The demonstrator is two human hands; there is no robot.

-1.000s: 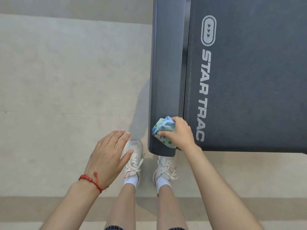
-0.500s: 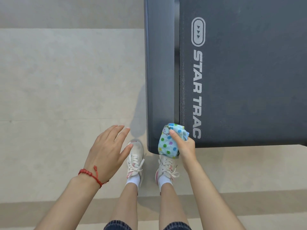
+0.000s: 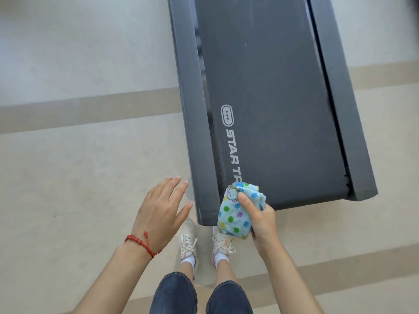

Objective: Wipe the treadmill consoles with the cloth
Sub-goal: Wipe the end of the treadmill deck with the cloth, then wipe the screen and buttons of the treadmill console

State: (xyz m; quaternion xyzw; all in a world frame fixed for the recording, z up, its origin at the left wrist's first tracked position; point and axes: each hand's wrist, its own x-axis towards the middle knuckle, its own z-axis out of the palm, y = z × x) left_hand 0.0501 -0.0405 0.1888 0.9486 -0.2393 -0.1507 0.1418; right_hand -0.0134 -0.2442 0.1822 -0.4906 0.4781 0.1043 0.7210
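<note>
A dark grey treadmill deck (image 3: 272, 109) with a white "STAR TRAC" logo fills the upper right; its rear end faces me. My right hand (image 3: 260, 220) is shut on a light blue cloth (image 3: 235, 214) with coloured dots, held bunched over the deck's rear left corner. To the left of the deck's left side rail (image 3: 192, 123), my left hand (image 3: 161, 214) hovers open and empty, with a red bead bracelet on the wrist. No treadmill console is in view.
I stand on a pale tiled floor (image 3: 79, 173) with darker beige bands. My white shoes (image 3: 188, 241) are just behind the treadmill's rear left corner. The right side rail (image 3: 342, 114) runs along the deck's far side.
My view has tilted so more of the deck shows, now slanted. My right hand has drawn the cloth off the side rail to the rear edge. The left hand stays open.
</note>
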